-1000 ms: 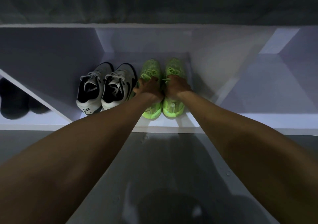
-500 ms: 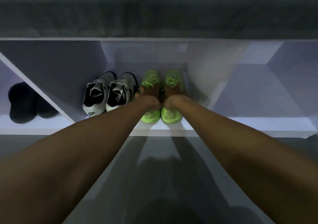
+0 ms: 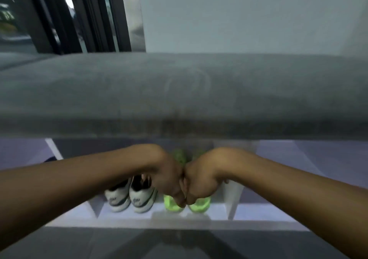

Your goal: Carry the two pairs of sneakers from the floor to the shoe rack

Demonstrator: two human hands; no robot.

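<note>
The pair of neon green sneakers stands in the middle compartment of the white shoe rack (image 3: 139, 222), heels toward me: left heel (image 3: 169, 204), right heel (image 3: 201, 204). My left hand (image 3: 169, 181) and my right hand (image 3: 201, 179) are curled with knuckles touching each other, and their fingertips rest on these heels. The hands hide most of both green shoes. To their left in the same compartment sits the white and black pair of sneakers (image 3: 129, 198), untouched.
A thick grey cushion (image 3: 179, 91) tops the rack and overhangs the compartments. White dividers (image 3: 233, 199) close the compartment on both sides. A dark shoe (image 3: 49, 159) peeks out at the left. Dark sliding-door frames (image 3: 79, 16) and a pale wall (image 3: 249, 16) stand behind.
My view has tilted up, showing the cushion, wall and door. Both hands slid back from the green sneakers' openings to their heels and curled tighter. The sneakers stay in the rack.
</note>
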